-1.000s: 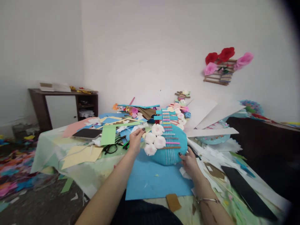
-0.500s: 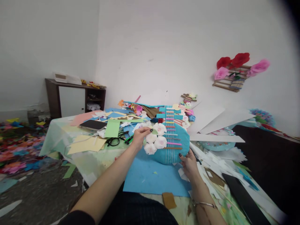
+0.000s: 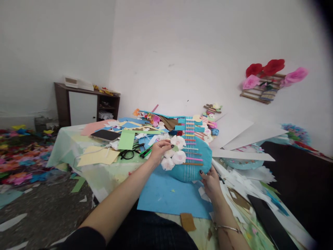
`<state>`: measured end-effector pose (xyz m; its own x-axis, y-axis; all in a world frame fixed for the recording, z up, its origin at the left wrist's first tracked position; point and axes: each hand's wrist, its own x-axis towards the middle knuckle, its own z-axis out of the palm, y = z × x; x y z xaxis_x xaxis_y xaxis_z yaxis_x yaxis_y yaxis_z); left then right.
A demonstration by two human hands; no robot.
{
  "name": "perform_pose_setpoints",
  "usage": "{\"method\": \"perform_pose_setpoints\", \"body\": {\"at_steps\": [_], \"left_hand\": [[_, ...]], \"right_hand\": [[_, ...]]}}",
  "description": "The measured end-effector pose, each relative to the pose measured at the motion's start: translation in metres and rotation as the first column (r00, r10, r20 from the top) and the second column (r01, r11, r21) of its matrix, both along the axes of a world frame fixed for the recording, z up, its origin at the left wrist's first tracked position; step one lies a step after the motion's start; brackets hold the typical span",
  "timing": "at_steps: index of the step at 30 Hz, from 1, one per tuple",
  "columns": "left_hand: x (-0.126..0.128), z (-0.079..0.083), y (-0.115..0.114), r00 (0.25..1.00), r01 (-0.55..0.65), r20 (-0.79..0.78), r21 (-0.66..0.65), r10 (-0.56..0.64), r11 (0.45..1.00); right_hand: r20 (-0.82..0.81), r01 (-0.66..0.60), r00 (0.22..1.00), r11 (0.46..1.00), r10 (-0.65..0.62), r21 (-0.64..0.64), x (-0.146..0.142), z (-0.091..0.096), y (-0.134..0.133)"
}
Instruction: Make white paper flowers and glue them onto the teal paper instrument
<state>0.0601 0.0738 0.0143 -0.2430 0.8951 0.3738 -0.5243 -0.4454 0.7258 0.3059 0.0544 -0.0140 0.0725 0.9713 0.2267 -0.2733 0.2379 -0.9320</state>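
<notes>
A blue craft guitar (image 3: 204, 149), with white strings and coloured sticks across its front, is held tilted up above the table. Several white paper flowers (image 3: 179, 157) form a cluster on its left side. My left hand (image 3: 159, 152) is closed at this cluster, its fingertips on a small green paper leaf (image 3: 176, 148) among the petals. Part of one flower is hidden behind these fingers. Down at the guitar's lower right edge, my right hand (image 3: 212, 182) grips the rim, thumb in front and fingers behind.
Below the guitar lies a blue sheet (image 3: 166, 198). A phone (image 3: 105, 135), black glasses (image 3: 128, 152) and paper scraps are on the left. White paper strips (image 3: 241, 180) and a long black object (image 3: 272, 220) occupy the right. Paper flowers cover the floor at left.
My left hand has moved slightly right over the flowers, and the green leaf has shifted right with it. My right hand keeps its hold on the guitar. The view has turned slightly left.
</notes>
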Motion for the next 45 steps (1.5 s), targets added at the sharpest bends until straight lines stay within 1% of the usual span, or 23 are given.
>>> {"method": "perform_pose_setpoints", "body": {"at_steps": [10, 16, 22, 26, 31, 37, 41, 45], "left_hand": [[0.002, 0.003, -0.004, 1.0, -0.027, 0.006, -0.009, 0.027, 1.0], [0.002, 0.004, -0.006, 0.997, -0.079, -0.004, 0.009, 0.079, 0.997], [0.002, 0.004, -0.006, 0.992, -0.108, -0.054, 0.041, 0.11, 0.993], [0.0, 0.003, -0.004, 0.977, -0.159, -0.129, 0.083, 0.169, 0.984], [-0.004, 0.003, -0.005, 0.911, -0.263, -0.276, 0.186, 0.307, 0.947], [-0.004, 0.005, -0.012, 0.79, -0.377, -0.381, 0.315, 0.48, 0.871], [-0.003, 0.006, -0.015, 0.732, -0.399, -0.414, 0.383, 0.541, 0.833], [-0.003, 0.006, -0.016, 0.689, -0.425, -0.427, 0.415, 0.585, 0.804]], "right_hand": [[-0.001, -0.014, 1.0, 1.0, 0.014, 0.01, -0.001, 0.003, -0.001], [0.012, -0.022, 1.0, 1.0, 0.022, 0.012, -0.002, 0.004, -0.003], [0.021, -0.012, 1.0, 1.0, 0.011, 0.022, -0.001, 0.002, -0.002], [0.018, -0.008, 1.0, 1.0, 0.007, 0.016, -0.001, 0.003, -0.001], [0.011, -0.011, 1.0, 1.0, 0.011, 0.01, -0.002, 0.003, -0.002], [0.019, -0.026, 0.999, 1.0, 0.026, 0.017, -0.002, 0.004, -0.004], [0.026, -0.029, 0.999, 0.999, 0.028, 0.022, -0.002, 0.004, -0.004], [0.031, -0.029, 0.999, 0.999, 0.028, 0.028, -0.002, 0.003, -0.003]]}}
